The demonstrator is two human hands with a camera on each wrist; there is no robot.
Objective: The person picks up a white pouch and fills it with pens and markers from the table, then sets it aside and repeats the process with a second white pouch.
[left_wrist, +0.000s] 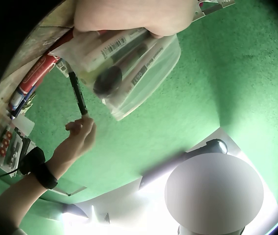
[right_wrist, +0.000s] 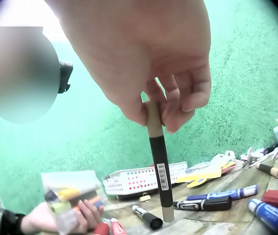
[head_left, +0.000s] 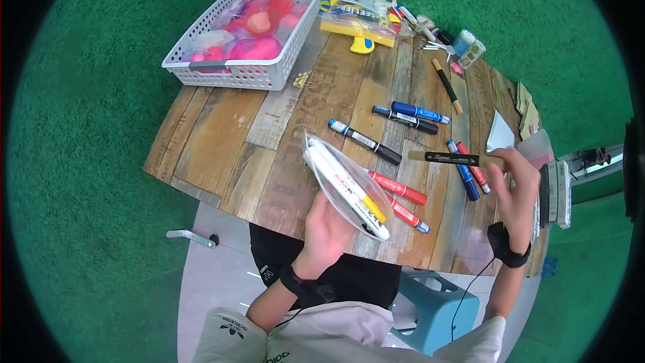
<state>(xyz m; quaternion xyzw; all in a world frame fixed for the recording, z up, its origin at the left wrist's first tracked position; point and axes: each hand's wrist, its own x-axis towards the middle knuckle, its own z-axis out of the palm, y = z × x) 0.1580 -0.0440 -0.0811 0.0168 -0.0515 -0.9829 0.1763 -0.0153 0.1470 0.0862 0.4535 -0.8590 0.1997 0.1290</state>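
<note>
A clear plastic pouch point(head_left: 346, 191) with several white-barrelled markers in it rests in my left hand point(head_left: 327, 232), above the table's near edge. Fingers of that hand wrap the pouch in the right wrist view, and its flap point(left_wrist: 146, 90) shows close up in the left wrist view. My right hand point(head_left: 517, 188) pinches a black marker with tan ends point(right_wrist: 161, 169) by one end, thumb against fingers. That marker points left toward the pouch in the head view. Under and beside the pouch lie two red markers point(head_left: 403, 188); a black marker point(head_left: 366, 141) lies just beyond.
Farther back lie a blue marker point(head_left: 420, 112), a black one beside it and another tan-ended marker point(head_left: 447, 86). A white basket point(head_left: 269, 75) of pink items stands back left, near a gold clip point(head_left: 302, 80). A yellow-edged bag point(head_left: 356, 30) lies at the far edge. A blue stool point(head_left: 437, 309) stands below.
</note>
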